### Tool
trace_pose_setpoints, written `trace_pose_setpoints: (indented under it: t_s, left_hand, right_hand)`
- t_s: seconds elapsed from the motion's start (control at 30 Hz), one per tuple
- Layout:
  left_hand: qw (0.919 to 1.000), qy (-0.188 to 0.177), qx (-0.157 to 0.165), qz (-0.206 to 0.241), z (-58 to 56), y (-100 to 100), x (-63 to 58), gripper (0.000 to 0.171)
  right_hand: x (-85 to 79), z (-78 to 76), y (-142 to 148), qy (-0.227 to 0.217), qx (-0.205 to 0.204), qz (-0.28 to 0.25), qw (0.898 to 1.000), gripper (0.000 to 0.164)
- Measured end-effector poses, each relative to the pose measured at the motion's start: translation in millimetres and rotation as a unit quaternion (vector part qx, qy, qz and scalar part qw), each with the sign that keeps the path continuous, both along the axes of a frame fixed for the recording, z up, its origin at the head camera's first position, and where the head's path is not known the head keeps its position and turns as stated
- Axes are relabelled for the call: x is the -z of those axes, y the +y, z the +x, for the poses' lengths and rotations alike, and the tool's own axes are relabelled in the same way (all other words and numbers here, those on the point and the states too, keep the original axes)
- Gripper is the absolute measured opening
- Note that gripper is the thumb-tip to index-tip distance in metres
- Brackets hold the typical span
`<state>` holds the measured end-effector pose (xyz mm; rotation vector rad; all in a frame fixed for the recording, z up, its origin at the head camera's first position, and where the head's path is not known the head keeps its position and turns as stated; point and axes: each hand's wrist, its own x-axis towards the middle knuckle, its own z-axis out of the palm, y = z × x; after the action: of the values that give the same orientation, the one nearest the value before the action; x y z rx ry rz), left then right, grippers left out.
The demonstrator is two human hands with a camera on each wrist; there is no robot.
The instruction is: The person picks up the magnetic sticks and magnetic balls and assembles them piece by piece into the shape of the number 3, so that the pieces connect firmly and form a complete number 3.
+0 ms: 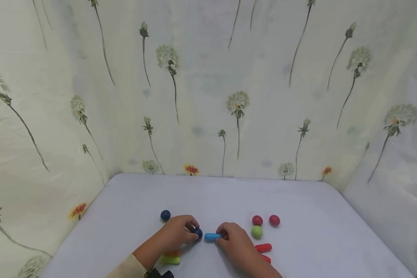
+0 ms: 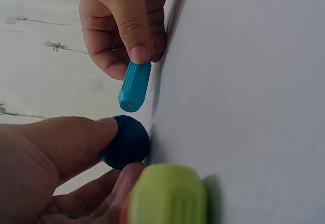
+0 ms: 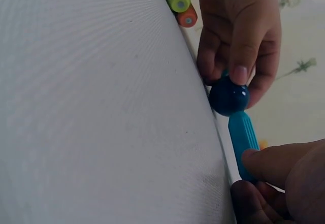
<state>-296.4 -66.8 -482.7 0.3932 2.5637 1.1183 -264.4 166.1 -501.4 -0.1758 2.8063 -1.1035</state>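
Observation:
Thumb and fingers of my left hand (image 1: pixel 178 233) pinch a dark blue ball (image 2: pixel 128 144) just over the white table. In the right wrist view a bit of teal shows between those fingers, behind the ball. My right hand (image 1: pixel 235 242) holds a light blue ridged stick (image 3: pixel 240 136) by one end, between thumb and fingers. The stick's free end points at the ball, with a narrow gap between them in the head view. A small dot shows in the middle of that end in the left wrist view.
Another dark blue ball (image 1: pixel 165 215) lies beyond the left hand. A green stick (image 1: pixel 170 260) and an orange stick (image 1: pixel 173 253) lie by the left forearm. Right of the right hand are two red balls (image 1: pixel 274 220), a green ball (image 1: pixel 256 232) and two red sticks (image 1: pixel 263 248), partly covered by the arm.

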Motion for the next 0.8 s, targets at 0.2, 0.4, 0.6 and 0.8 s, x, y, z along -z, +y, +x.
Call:
trace_pose_setpoints:
  t_s: [0.2, 0.4, 0.6, 0.8]
  left_hand:
    - [0.9989, -0.005, 0.004, 0.047, -2.1, -3, 6.1, 0.022]
    - [0.9985, -0.005, -0.002, 0.055, 1.0, -2, 10.1, 0.024]
    - [0.9988, 0.000, -0.010, 0.048, 2.5, -2, 10.3, 0.024]
    - [0.9985, 0.005, -0.013, 0.053, 3.7, -2, 13.9, 0.022]
  right_hand:
    - [-0.3, -3.0, 0, 0.001, 0.004, 0.015, 1.000, 0.022]
    - [1.1, -2.9, -1, -0.003, 0.002, 0.013, 1.000, 0.021]
    - [0.4, -3.9, -2, 0.001, 0.002, 0.012, 1.000, 0.022]
    - [-0.3, 0.2, 0, 0.010, 0.003, 0.011, 1.000, 0.024]
